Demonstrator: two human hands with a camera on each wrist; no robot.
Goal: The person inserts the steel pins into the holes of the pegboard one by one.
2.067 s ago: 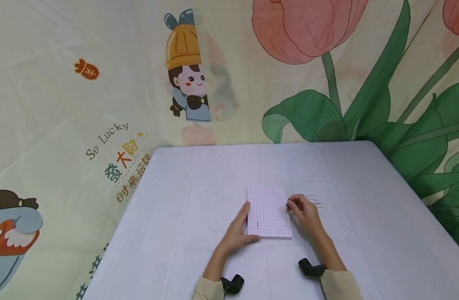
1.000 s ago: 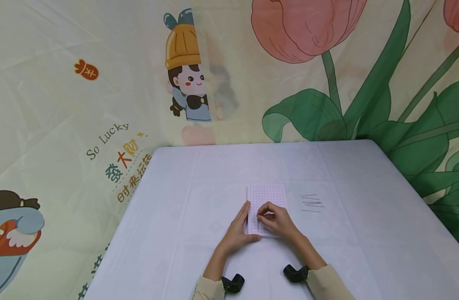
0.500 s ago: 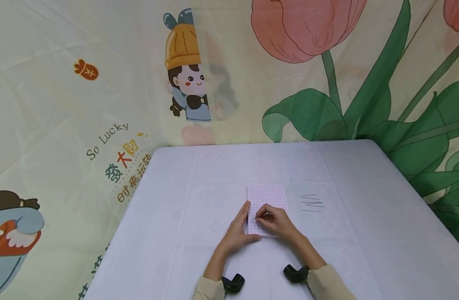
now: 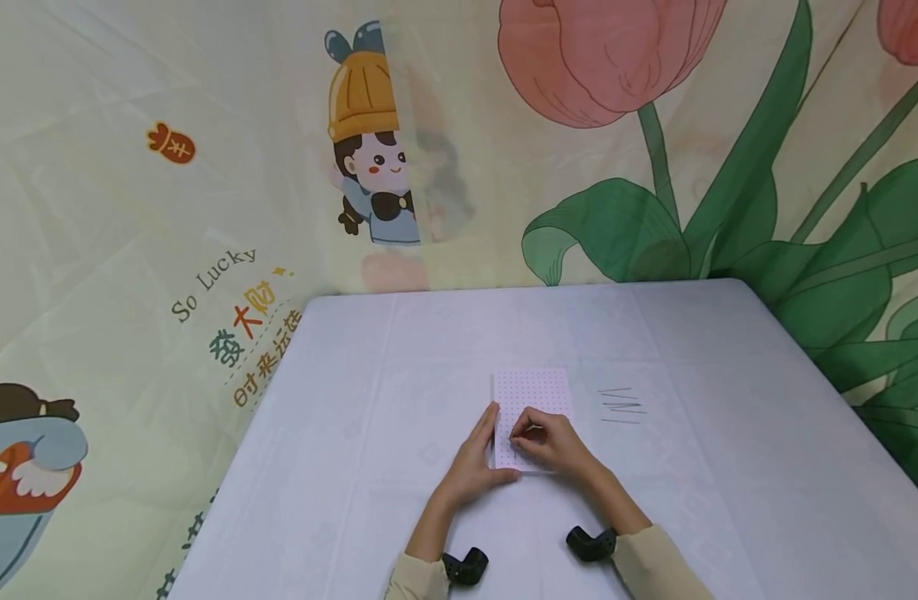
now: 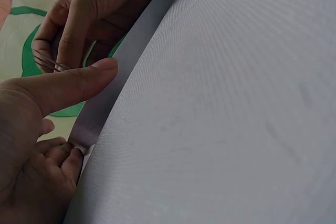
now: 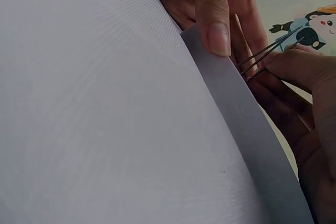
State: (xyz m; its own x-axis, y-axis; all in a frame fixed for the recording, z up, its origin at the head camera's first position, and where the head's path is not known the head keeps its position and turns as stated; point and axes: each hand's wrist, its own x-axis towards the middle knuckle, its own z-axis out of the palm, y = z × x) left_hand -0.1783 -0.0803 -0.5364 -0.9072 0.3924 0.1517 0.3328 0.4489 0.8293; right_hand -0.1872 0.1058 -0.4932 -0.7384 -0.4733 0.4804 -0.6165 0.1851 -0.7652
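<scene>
A white board (image 4: 532,385) marked with rows of small dots lies on the table. My left hand (image 4: 470,463) holds its near left corner, fingers along the left side and thumb against the front edge. Over the board's lower left part, my right hand (image 4: 552,440) pinches a thin dark needle-like pin between thumb and fingertips; the pin's lower end is hidden. In the right wrist view, a few such pins (image 6: 269,51) rise from the board's top beside the right fingertips. More thin pins (image 4: 622,408) lie on the table right of the board.
White cloth covers the table (image 4: 399,375). Printed fabric (image 4: 459,100) hangs behind and to the left. A black wrist device (image 4: 466,567) sits by the left cuff, another black device (image 4: 591,544) by the right cuff.
The right hand has come left from the board's right edge, beside the loose pins, to its lower left part, then shifted only slightly. The left hand stays at the corner.
</scene>
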